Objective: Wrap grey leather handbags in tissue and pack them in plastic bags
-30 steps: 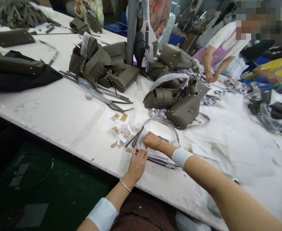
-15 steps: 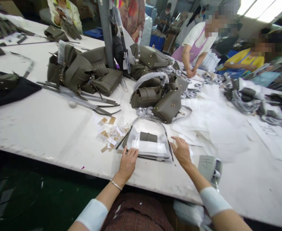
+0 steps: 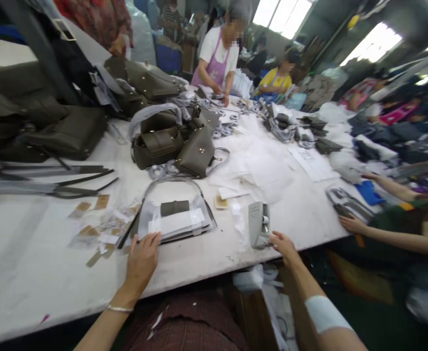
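My left hand (image 3: 143, 256) lies with fingers spread on the lower left corner of a flat handbag wrapped in clear film (image 3: 177, 229). White paper and an olive flap show through the film, and the strap arches away from me. At the table's front edge stands a grey-green tape dispenser (image 3: 256, 226) with dark marks on its side. My right hand (image 3: 285, 247) reaches to its right side, fingers stretched out and their tips at its edge. Whether tape is between them is too small to tell.
Paper tags (image 3: 102, 201) and scraps lie left of the bag. Olive handbags (image 3: 195, 153) are heaped behind it, with white sheets (image 3: 258, 151) to their right. A co-worker in a purple apron (image 3: 216, 68) stands across the table. Another person's hand (image 3: 353, 224) rests at the right edge.
My right hand has left the bag's right side and moved right to the tape dispenser. My left hand stays on the bag's corner. The view has turned right.
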`<state>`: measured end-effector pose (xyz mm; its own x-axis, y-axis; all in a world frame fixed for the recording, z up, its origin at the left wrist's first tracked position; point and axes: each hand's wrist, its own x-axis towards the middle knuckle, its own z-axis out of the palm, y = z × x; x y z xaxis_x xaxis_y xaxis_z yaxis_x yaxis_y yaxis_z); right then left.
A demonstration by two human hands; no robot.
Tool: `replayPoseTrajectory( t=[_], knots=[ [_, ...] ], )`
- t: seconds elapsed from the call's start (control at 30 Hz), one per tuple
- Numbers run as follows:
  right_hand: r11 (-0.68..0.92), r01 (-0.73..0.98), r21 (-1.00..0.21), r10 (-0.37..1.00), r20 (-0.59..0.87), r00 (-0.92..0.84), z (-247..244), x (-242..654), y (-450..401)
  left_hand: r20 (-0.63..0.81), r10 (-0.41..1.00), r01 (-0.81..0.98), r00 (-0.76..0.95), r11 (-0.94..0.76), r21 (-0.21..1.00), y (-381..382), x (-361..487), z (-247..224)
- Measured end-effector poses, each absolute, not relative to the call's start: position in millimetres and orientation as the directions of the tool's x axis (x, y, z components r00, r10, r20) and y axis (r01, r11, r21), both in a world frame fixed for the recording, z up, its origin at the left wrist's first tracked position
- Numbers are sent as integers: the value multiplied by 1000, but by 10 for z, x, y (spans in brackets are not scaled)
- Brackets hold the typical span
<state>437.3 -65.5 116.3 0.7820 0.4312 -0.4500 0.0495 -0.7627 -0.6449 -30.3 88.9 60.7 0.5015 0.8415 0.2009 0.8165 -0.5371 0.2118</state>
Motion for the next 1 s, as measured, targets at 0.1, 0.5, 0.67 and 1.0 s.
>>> replayPoseTrajectory(
  t=[0.1,0.5,0.67,1.0],
  knots=[
    [-754,-2,-657,400,-461,792,1105,4407,-630,265,808,806,526,-573,148,935,-321,562],
    [-690,-48,-722,439,-470,766,997,4443,-710,232,775,793,588,-609,25,1077,-252,656],
    [-680,-47,-731,434,-454,778,977,4458,-658,190,801,808,568,-587,59,1095,-256,578],
    [-695,1,-719,498,-480,722,993,4478,-766,274,882,860,383,-449,243,1055,-174,650]
  ],
)
